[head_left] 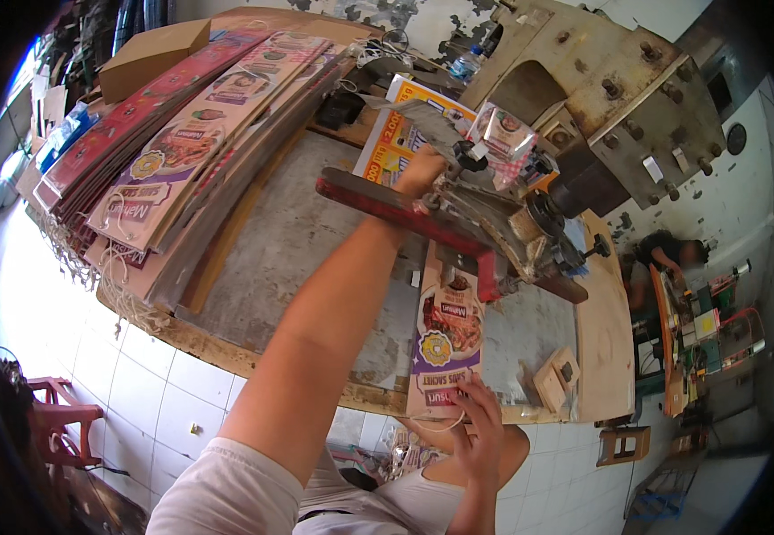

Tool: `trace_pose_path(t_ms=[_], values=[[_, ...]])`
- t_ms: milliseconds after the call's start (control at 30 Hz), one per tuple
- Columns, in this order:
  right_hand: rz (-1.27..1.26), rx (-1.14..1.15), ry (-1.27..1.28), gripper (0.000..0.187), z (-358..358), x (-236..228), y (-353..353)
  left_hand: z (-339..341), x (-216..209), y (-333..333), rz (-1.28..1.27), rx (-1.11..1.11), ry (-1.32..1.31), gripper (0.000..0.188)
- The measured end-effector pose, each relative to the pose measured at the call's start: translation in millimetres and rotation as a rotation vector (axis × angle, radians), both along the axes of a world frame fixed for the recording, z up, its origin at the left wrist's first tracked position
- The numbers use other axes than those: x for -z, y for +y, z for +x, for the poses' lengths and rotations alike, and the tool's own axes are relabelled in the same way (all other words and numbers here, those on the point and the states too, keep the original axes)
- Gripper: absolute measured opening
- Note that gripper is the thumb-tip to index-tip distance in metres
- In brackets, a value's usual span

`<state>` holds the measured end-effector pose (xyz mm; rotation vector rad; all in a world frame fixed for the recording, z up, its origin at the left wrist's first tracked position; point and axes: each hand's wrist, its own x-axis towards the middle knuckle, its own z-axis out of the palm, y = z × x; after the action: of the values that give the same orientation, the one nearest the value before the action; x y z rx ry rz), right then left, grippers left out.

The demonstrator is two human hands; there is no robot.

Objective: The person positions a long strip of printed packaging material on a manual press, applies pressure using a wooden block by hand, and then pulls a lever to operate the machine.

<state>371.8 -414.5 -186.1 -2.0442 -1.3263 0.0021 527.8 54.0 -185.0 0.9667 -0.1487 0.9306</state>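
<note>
A long printed cardboard strip (449,330), beige and purple with food pictures and a string loop at its near end, lies on the worktable under a press-like machine (507,223). My right hand (479,428) pinches the strip's near right corner, its fingers on top at the table's front edge. My left arm stretches across the table and behind the machine's red bar (369,198). Just beyond that bar, my left hand (422,171) is closed beside a yellow and orange printed sheet (396,143). Whatever its curled fingers hold is hidden.
Stacks of similar printed strips (173,152) with strings cover the table's left side, near a cardboard box (155,58). A heavy metal machine body (618,98) rises at the back right. A wooden block (554,379) lies front right. Another person (667,254) sits farther right; a red stool (61,419) stands left.
</note>
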Motion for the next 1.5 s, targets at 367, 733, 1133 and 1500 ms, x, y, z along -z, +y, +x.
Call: trace_pose_path(t_ms=[367, 733, 1133, 1500], values=[[-0.094, -0.016, -0.071, 0.052, 7.3, -11.8, 5.6, -23.0, 48.4, 23.7, 0.223, -0.222, 0.464, 0.029], [-0.031, -0.182, -0.099, 0.058, 19.4, -18.5, 9.7, -111.0, 68.2, 9.5, 1.608, -0.751, 1.148, 0.051], [0.053, -0.182, -0.094, 0.054, 34.4, -6.6, 4.9, -301.6, -19.8, -214.0, 1.082, -0.374, 0.934, 0.073], [-0.036, -0.241, -0.087, 0.062, 46.4, -0.8, 2.0, -294.7, -7.6, -230.2, 1.265, -0.398, 0.832, 0.073]])
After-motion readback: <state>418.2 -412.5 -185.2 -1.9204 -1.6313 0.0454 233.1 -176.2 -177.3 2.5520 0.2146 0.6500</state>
